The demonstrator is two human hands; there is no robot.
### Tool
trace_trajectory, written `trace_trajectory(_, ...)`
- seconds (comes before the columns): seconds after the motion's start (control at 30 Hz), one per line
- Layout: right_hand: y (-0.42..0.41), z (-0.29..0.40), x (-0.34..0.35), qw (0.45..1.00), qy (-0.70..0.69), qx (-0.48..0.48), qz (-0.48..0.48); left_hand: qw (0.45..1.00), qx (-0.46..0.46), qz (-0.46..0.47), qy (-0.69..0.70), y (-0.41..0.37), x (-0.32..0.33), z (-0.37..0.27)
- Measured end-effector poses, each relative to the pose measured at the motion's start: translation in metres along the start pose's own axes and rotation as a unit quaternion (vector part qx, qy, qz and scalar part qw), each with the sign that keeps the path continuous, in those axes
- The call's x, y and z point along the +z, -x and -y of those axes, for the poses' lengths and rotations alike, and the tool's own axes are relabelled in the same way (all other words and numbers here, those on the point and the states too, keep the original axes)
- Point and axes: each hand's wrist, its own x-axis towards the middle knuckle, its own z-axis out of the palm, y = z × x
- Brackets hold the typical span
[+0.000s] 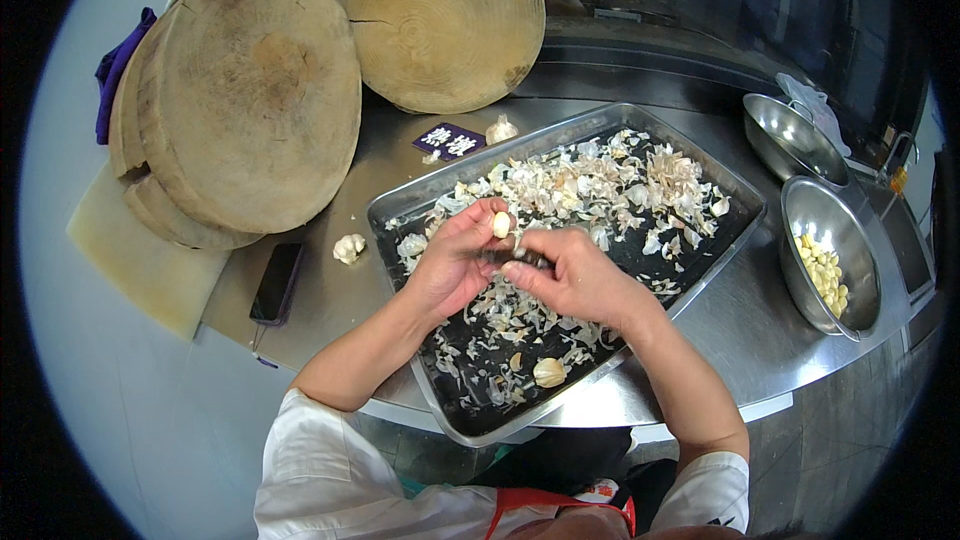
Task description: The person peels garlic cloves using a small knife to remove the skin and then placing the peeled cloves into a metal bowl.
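Between the thumb and fingers of my left hand [448,259] is a pale garlic clove [501,224]. My right hand [581,274] grips a small dark tool [529,258], blurred by motion, that looks like a paring knife; its tip is close to the left palm. Both hands are above a black-bottomed metal tray [709,259], which is strewn with papery garlic skins [559,184]. Near the tray's front corner lies a partly broken garlic bulb [550,373].
A steel bowl [862,262] of peeled cloves [823,274] stands at right, beside another steel bowl [772,124]. Garlic bulbs [349,248] [501,130], a phone [276,285] and a purple sign [448,141] lie on the steel counter [750,345]. Round wooden chopping blocks [247,90] [442,22] lean behind.
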Motion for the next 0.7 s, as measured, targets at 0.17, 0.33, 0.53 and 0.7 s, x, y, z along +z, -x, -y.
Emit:
trace_trajectory(0.17, -0.002, -0.02, -0.01, 0.994, 0.026, 0.017, -0.107, 0.998, 0.008, 0.042, 0.036, -0.003, -0.005, 0.003)
trace_trajectory(0.33, -0.002, -0.014, -0.011, 0.991, 0.019, 0.058, -0.122, 1.0, 0.009, 0.012, -0.005, -0.001, -0.002, 0.003)
trace_trajectory(0.53, -0.004, -0.03, -0.007, 0.987, 0.1, 0.016, -0.124, 0.999, -0.016, 0.016, -0.049, 0.002, -0.002, 0.003)
trace_trajectory(0.7, -0.005, -0.026, -0.005, 0.986, 0.113, -0.015, -0.124, 0.997, -0.028, 0.048, -0.047, 0.001, -0.005, 0.004)
